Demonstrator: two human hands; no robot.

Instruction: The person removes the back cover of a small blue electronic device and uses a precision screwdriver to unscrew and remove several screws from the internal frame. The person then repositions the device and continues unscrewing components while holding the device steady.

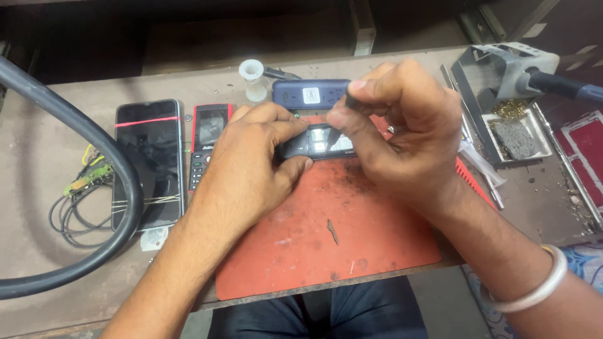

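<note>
A small dark phone part [314, 143] is held flat on the red mat [326, 238], approx. in the middle of the bench. It is pinned at its left end by the left hand [251, 163], w/ thumb and fingers closed on its edges, prob. so it can't slide while it is worked on. A thin dark tool [344, 107] is pinched in the right hand [402, 119]; the fingers are curled tight round it and the tip is pointed down at the part. The tool is held near its top, like a pen, so the tip can be moved a little at a time.

Other bits are kept just out of the way. 1 dark blue phone cover [311, 94] is laid right behind the part. 1 red and black button phone [207, 141] and 1 big black phone [149, 163] w/ rubber bands round it are laid side by side at the left. 1 white spool [254, 78] is stood at the back. 1 thick black hose [94, 188] is curved across the left side, over some thin wires [81, 201]. 1 soldering iron stand [509, 94] is set at the right, near the tool hand, w/ 1 dark sponge [516, 139] in its tray. 1 silver bangle [540, 282] is worn on the right wrist.
</note>
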